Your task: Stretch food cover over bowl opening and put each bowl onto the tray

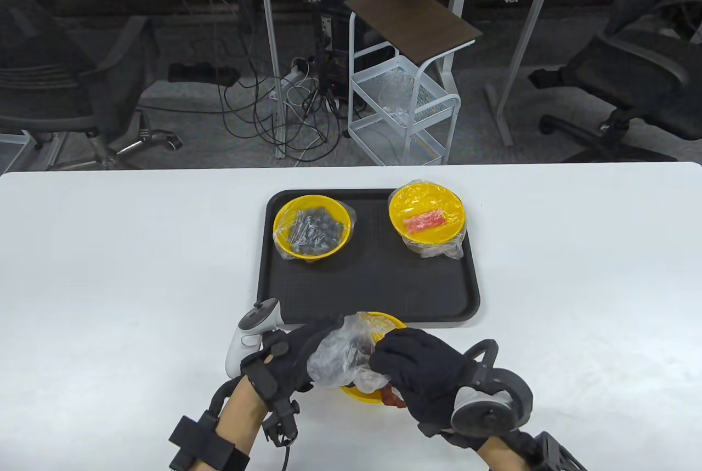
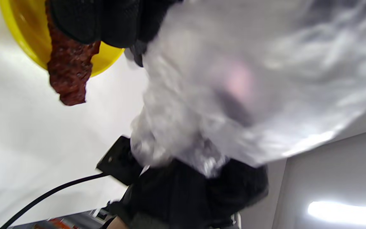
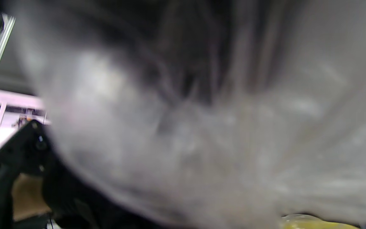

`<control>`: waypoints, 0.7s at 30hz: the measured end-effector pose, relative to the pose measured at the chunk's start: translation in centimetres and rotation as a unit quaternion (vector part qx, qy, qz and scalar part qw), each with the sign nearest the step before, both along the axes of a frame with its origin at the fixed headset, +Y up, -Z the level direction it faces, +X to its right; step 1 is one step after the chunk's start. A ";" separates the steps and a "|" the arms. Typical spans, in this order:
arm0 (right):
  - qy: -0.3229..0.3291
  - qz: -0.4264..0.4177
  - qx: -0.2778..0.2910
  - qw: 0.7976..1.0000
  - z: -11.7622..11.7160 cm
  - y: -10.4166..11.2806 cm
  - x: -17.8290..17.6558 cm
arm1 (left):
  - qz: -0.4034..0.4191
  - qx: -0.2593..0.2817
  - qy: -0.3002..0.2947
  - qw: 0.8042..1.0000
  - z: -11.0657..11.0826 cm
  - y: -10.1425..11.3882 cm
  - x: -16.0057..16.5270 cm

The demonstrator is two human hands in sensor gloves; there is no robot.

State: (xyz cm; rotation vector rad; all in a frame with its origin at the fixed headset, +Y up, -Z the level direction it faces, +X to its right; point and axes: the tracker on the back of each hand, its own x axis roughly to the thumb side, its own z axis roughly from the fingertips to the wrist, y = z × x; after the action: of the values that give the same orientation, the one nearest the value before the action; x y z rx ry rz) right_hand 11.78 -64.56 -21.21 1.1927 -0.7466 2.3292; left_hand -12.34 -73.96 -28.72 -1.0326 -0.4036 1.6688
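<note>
The cover is a crumpled bunch of clear plastic. It sits over a yellow bowl on the white table, just in front of the tray's near edge. Both hands hold it. The left hand has its fingers curled into the plastic on the left side. The right hand has its fingers curled into it from the right. The cover is still bunched up and is not pulled flat over the bowl. A dark red, bumpy strip of food hangs over the bowl's rim, seen in the left wrist view. The right wrist view is mostly a blur of plastic.

The black tray lies in the middle of the table. Two yellow bowls stand on it, well apart, each with plastic over the top. The left bowl holds dark round bits. The right bowl holds something red.

Behind the table stand a white wire cart and office chairs.
</note>
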 end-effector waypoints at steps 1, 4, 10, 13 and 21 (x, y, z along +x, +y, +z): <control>-0.014 0.021 0.025 0.999 0.3 -0.3 -0.3 | -0.002 -0.004 -0.014 1.000 0.2 0.0 0.2; -0.023 0.075 0.056 0.995 0.8 -1.0 -1.0 | -0.012 -0.013 0.004 1.000 0.6 0.0 0.8; -0.027 0.084 0.044 0.995 0.7 -1.7 -1.1 | -0.049 0.001 0.082 0.995 0.6 0.0 0.5; -0.034 0.077 0.011 0.996 0.3 -1.9 -0.6 | -0.046 -0.006 0.133 0.990 0.5 -0.4 -0.4; -0.021 -0.106 -0.154 0.982 -2.3 -2.2 4.1 | 0.032 -0.011 0.159 0.987 -0.2 -1.3 -1.8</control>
State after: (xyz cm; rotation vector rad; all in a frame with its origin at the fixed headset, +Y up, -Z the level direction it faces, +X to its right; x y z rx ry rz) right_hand 15.91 -66.81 -23.50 0.8858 -0.4767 2.1988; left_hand -14.14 -75.31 -28.93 -0.7571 -0.2104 1.8628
